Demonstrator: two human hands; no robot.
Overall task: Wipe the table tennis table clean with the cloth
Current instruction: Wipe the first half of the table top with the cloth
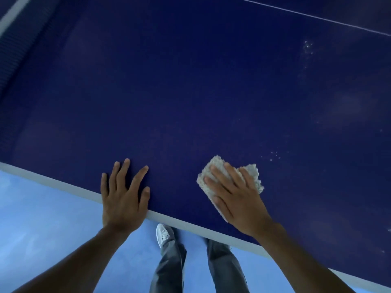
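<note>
The dark blue table tennis table [179,92] fills most of the head view, with a white edge line along its near side. My right hand [234,197] presses flat on a pale fluffy cloth [213,166] near that edge. My left hand [122,193] lies flat on the table with fingers spread and holds nothing. White specks [275,155] dot the surface just right of the cloth, and more specks [307,47] show at the far right.
A thin white centre line [306,15] crosses the far right of the table. The net [12,45] runs along the far left. Below the table edge lie the light blue floor [53,208], my grey trouser legs and a white shoe [164,233].
</note>
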